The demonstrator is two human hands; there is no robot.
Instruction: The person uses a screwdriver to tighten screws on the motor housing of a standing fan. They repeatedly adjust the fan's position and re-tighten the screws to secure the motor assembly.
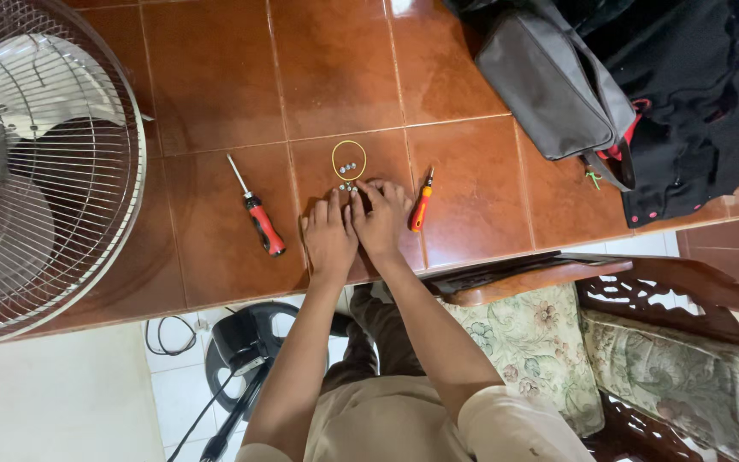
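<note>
1. The left hand (328, 235) lies palm-down on the brown tiled tabletop (215, 77), fingers stretched forward and loosely together; it grips nothing that I can see.
2. The right hand (382, 218) rests just beside it, touching it at the thumb side, fingers curled at the tips over a few small silver screws (345, 186); whether a screw is pinched between the fingertips I cannot tell.
3. More small silver screws (348, 167) sit inside a thin yellow rubber band (349, 159) laid as a ring just ahead of the fingertips.
4. A small orange-handled screwdriver (422, 205) lies just right of the right hand; a larger red-and-black-handled screwdriver (257, 211) lies near the left hand, apart from it.
5. A round wire fan guard with pale blades (40, 171) rests at the tabletop's left end; a grey and black bag (558, 85) sits far right.
6. By my judgement the step in hand is sorting or gathering the loose screws; the next move calls for a fine fingertip pinch, since the screws are tiny and could roll away.
</note>
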